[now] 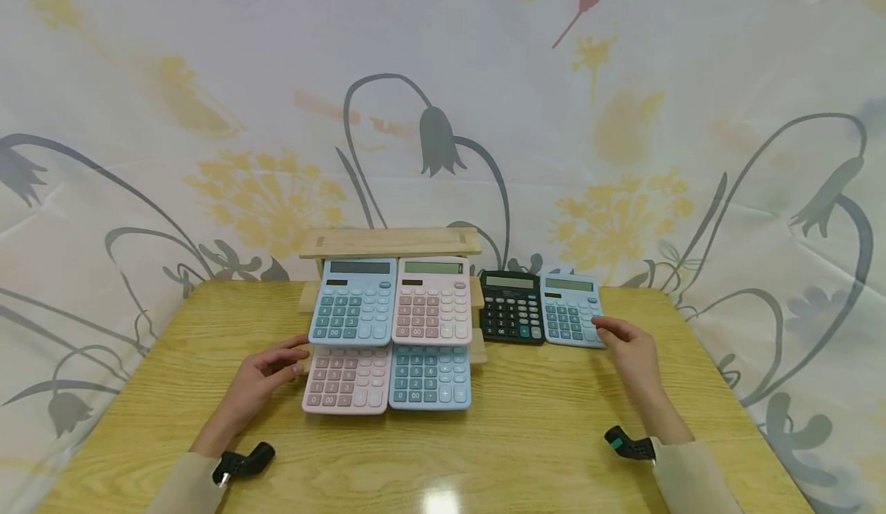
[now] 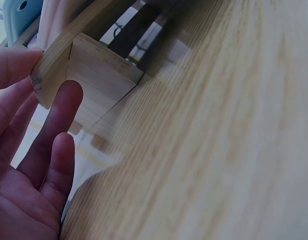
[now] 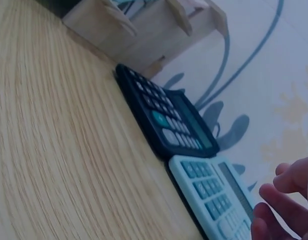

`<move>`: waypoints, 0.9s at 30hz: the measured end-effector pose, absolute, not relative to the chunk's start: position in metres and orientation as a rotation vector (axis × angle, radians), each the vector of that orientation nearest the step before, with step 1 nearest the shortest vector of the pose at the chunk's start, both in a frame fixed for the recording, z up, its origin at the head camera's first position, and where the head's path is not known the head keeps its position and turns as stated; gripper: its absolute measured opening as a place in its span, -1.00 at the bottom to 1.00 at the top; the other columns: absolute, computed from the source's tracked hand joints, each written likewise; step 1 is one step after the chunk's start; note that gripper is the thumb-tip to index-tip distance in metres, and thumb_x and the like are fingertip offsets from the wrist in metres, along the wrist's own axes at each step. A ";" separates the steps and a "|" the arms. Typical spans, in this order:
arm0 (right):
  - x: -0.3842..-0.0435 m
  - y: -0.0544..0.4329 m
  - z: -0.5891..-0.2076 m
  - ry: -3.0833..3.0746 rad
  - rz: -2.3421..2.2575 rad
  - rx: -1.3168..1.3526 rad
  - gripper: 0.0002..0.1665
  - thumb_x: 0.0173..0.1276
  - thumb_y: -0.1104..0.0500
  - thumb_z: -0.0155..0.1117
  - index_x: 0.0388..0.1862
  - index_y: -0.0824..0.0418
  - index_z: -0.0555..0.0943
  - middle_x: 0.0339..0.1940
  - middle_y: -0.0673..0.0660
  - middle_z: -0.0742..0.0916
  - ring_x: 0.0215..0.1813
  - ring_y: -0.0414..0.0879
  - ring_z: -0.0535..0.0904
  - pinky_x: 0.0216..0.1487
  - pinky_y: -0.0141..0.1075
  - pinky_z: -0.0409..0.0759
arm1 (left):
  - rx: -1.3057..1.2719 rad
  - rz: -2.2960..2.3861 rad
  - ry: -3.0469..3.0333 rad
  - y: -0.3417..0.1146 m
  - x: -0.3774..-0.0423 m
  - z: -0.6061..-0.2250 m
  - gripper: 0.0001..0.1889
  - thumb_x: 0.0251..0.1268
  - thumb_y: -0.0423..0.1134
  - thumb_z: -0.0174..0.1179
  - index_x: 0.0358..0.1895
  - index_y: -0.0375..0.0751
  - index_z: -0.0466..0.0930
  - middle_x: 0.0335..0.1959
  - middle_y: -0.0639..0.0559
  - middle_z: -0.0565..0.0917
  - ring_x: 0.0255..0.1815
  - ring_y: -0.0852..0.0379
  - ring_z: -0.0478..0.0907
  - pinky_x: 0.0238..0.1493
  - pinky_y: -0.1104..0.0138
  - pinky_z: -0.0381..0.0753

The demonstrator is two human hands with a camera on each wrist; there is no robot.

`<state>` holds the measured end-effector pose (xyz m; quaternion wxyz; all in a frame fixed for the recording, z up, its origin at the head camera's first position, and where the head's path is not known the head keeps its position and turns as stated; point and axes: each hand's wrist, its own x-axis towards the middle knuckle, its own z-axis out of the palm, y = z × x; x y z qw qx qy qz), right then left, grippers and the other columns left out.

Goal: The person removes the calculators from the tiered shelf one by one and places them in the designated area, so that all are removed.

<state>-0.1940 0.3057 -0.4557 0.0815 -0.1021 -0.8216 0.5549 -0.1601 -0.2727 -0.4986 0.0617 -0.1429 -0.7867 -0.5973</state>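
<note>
A wooden rack [image 1: 390, 242] holds calculators on two levels. Its upper level has a blue calculator [image 1: 355, 298] and a pink one [image 1: 433, 300]; below sit a pink calculator [image 1: 348, 379] and a blue one [image 1: 431, 378]. My left hand [image 1: 258, 382] is at the rack's left side, fingers loosely bent, with a fingertip right at the end of a wooden shelf [image 2: 59, 55]. To the right, a light blue calculator [image 1: 571, 310] leans beside a black calculator [image 1: 512, 308]. My right hand [image 1: 633, 356] has relaxed fingers at the light blue calculator's right edge.
The wood-grain table [image 1: 540, 422] runs up to a white cloth backdrop [image 1: 443, 37] printed with flowers. A black wrist strap mount [image 1: 242, 462] is on the left wrist, and another mount [image 1: 628, 443] on the right.
</note>
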 end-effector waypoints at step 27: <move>-0.177 0.245 -0.442 -2.537 1.634 0.017 -0.68 0.54 0.24 0.12 0.14 0.36 0.64 0.17 0.25 0.66 0.22 -0.01 0.49 0.03 -0.32 0.52 | -0.425 -1.760 -2.415 -0.273 -0.160 -0.499 -0.77 0.38 -0.40 0.24 0.01 -0.44 0.67 0.27 0.08 0.55 0.17 0.52 0.43 -0.08 0.49 0.56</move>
